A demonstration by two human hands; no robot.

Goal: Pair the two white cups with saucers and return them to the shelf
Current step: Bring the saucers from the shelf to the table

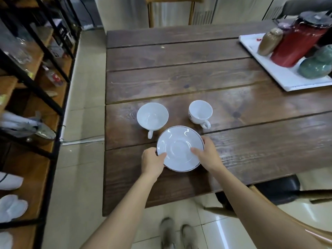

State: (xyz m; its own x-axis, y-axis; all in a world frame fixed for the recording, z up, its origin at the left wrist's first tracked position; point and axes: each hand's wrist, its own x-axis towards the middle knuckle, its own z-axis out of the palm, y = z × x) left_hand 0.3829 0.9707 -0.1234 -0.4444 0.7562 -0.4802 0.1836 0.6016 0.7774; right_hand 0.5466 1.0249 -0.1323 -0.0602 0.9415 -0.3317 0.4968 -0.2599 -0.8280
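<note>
A white saucer [180, 141] with a thin dark rim sits near the front of the dark wooden table [179, 74]; whether a second saucer lies under it I cannot tell. My left hand [152, 161] grips its left edge, thumb on top. My right hand [209, 153] grips its right edge, thumb resting inside. Just beyond stand two empty white cups, both upright with handles toward me: a wide one [152, 116] to the left and a smaller one [200, 113] with a printed mark to the right.
A black-framed wooden shelf [36, 90] stands at the left, holding glassware and white dishes. A white tray [269, 69] at the table's far right carries a red flask [296, 42], a brown jar and green pots. Chairs stand at the far end and at my right.
</note>
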